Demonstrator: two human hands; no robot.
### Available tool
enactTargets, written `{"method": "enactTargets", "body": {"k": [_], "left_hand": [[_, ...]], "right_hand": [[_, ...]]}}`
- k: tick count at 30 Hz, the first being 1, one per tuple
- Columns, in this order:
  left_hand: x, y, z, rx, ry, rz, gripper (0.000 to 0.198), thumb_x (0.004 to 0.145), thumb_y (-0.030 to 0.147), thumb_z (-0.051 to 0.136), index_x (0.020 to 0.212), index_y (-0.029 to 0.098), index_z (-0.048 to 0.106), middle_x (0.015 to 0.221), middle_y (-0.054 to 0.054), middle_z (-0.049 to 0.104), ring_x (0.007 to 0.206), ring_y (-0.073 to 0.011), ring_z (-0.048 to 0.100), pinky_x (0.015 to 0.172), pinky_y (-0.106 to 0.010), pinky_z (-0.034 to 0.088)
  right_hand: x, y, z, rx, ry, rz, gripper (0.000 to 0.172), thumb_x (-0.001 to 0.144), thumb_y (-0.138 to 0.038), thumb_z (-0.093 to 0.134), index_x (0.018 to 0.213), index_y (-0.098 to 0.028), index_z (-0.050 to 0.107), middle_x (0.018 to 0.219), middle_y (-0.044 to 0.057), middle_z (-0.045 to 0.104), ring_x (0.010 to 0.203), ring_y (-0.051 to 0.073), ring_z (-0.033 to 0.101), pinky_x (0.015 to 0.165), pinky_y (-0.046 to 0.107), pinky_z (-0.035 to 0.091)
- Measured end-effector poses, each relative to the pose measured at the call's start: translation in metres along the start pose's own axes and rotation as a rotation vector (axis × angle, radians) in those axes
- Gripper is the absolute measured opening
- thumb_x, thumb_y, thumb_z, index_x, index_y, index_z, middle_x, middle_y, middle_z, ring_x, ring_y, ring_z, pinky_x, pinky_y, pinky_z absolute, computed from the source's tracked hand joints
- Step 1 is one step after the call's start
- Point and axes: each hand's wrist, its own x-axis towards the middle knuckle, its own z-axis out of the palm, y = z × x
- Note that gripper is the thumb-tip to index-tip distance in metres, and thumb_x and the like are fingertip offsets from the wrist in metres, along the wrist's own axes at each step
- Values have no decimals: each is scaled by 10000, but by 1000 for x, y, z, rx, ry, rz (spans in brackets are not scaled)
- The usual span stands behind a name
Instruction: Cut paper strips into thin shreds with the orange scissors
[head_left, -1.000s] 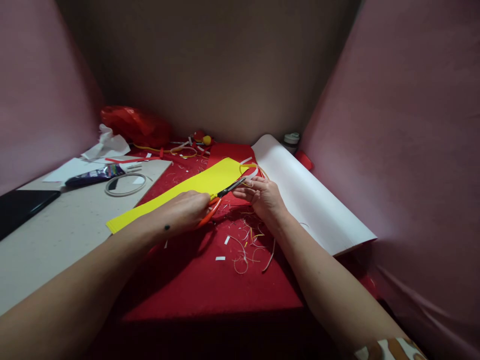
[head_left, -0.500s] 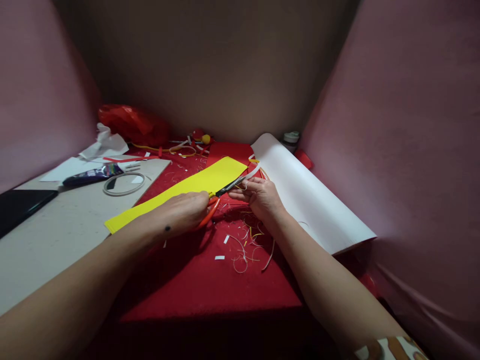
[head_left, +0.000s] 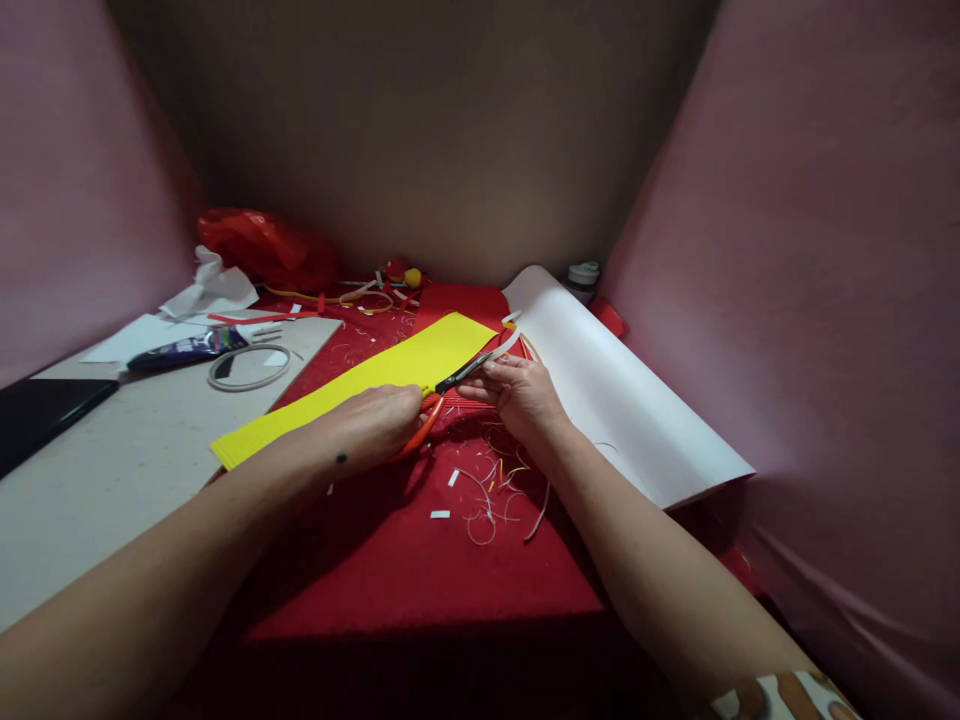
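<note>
Scissors (head_left: pixel 426 425) with orange handles are in my left hand (head_left: pixel 386 415), its fingers wrapped round the grips. Their dark blades (head_left: pixel 463 375) point up and right, meeting a thin white strip (head_left: pixel 505 348) close to my right fingertips. My right hand (head_left: pixel 521 395) pinches that strip between thumb and forefinger, the other fingers stretched towards the blades. Behind both hands lies a long yellow sheet (head_left: pixel 390 365), slanting from lower left to upper right. Red sheet material (head_left: pixel 461 300) shows beyond and beneath it. Exactly where the blades touch the strip is too small to tell.
A large white sheet (head_left: pixel 600 390) curves along the right. Thread scraps (head_left: pixel 491 500) litter the red cloth (head_left: pixel 420 580). On the left, a pale board (head_left: pixel 105 500) bears a dark tube (head_left: pixel 184 350), a ring coil (head_left: pixel 249 385) and a black flat object (head_left: pixel 52 415). Behind sits a red plastic bag (head_left: pixel 266 250).
The scissors and my left hand have shifted very slightly right. A thin pale curl by my right fingertips no longer shows, and the white strip's far end has changed its bend.
</note>
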Motion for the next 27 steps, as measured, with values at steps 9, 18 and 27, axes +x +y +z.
{"method": "enactTargets", "body": {"k": [9, 18, 27], "left_hand": [[-1, 6, -5, 54, 4, 4, 361, 798, 418, 322, 732, 174, 580, 736, -128, 625, 594, -187, 535, 524, -283, 326], [-5, 14, -16, 189, -53, 82, 389, 827, 393, 275, 792, 163, 587, 782, -150, 640, 653, -219, 571, 545, -294, 316], [-4, 11, -15, 167, -47, 76, 292, 798, 350, 340, 748, 181, 572, 693, -96, 601, 555, -158, 490, 517, -272, 297]], "right_hand": [[0, 4, 1, 39, -17, -5, 42, 648, -115, 574, 624, -149, 570, 593, 40, 672, 575, 171, 661, 666, 353, 580], [0, 4, -1, 41, -14, 7, 39, 642, -109, 570, 626, -144, 577, 614, 51, 677, 573, 170, 657, 666, 346, 578], [7, -1, -8, 12, 50, -41, 45, 665, -142, 568, 643, -154, 531, 663, 71, 670, 610, 178, 666, 666, 334, 574]]}}
